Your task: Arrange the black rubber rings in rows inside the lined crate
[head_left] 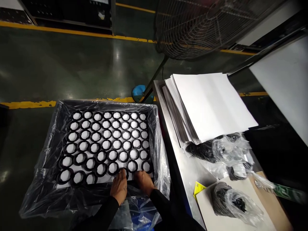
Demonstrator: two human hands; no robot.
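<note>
A big fan stands behind a metal table that holds a stack of white paper and clear bags of black rings. Beside the table sits a black box lined with a thin plastic bag. Inside it, black rings lie in rows on a white sheet. Both hands rest at the near row. The left hand lies flat, fingers spread a little, tips on a ring. The right hand lies flat too, holding nothing I can see. The rings sit close together, so one push could knock the rows crooked. A snag could tear the bag.
</note>
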